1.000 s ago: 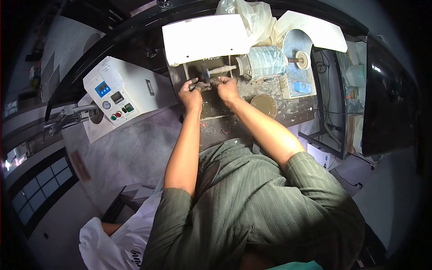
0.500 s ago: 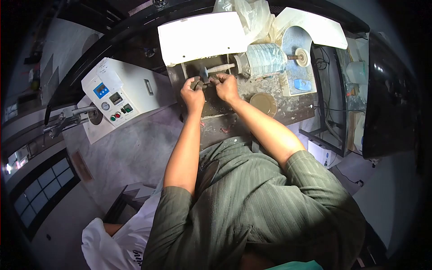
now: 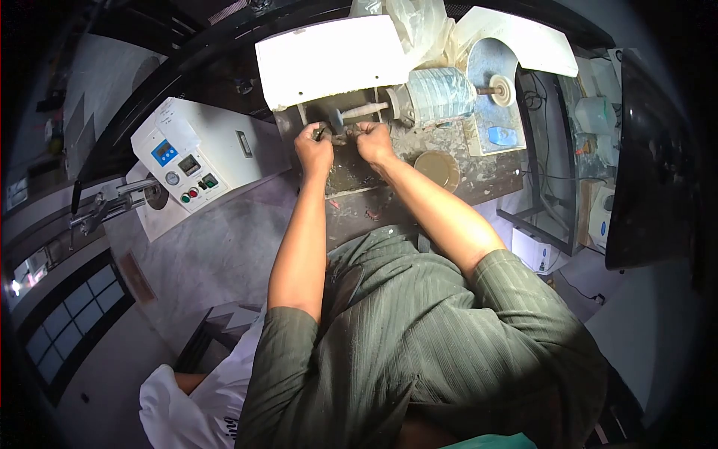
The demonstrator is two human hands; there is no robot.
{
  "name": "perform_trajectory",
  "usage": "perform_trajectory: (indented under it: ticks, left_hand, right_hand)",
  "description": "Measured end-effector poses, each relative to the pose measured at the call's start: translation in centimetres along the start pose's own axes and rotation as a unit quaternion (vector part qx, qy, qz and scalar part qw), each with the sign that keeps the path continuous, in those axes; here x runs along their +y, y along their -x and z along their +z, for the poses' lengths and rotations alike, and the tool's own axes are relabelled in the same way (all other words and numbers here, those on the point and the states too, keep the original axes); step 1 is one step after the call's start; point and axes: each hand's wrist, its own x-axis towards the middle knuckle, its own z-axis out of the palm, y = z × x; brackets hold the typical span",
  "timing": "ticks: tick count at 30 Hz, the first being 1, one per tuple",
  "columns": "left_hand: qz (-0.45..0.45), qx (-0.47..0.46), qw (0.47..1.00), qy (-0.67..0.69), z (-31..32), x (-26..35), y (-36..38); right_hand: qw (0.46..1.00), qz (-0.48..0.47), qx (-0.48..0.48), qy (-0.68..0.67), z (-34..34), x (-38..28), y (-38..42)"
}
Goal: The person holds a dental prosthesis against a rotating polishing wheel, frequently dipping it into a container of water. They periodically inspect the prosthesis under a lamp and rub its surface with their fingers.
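My left hand and my right hand are closed in pinches at the left end of a bench polishing motor. Between their fingertips is a small dark piece, its kind too small to make out. Just above it, a small blue-grey wheel sits at the end of the tapered spindle. The fingertips are right below that wheel. A round bowl with brownish contents stands on the workbench, near my right wrist.
A white hood covers the back of the left spindle. On the right spindle is a pale buffing wheel in a tray with a blue block. A white control box stands at left. Another person's white shirt shows lower left.
Both hands stay pinched below the wheel; the left hand has turned slightly. The whole view has shifted a little.
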Motion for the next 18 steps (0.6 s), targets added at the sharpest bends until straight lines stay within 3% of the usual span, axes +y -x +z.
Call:
perform_trajectory:
  ticks: [12,16,18]
  left_hand:
    - [-0.099,-0.035,0.994,0.029,0.3,-0.6,-1.4]
    - [-0.098,-0.041,0.993,0.041,0.1,-0.4,-1.4]
    - [-0.032,-0.035,0.999,-0.004,-0.4,-0.2,-1.1]
  right_hand:
    - [0.999,0.031,0.004,-0.022,0.3,0.3,-0.4]
    - [1.000,0.022,0.013,-0.002,0.4,0.3,-0.3]
    - [1.000,0.012,0.012,-0.011,0.4,0.2,-0.1]
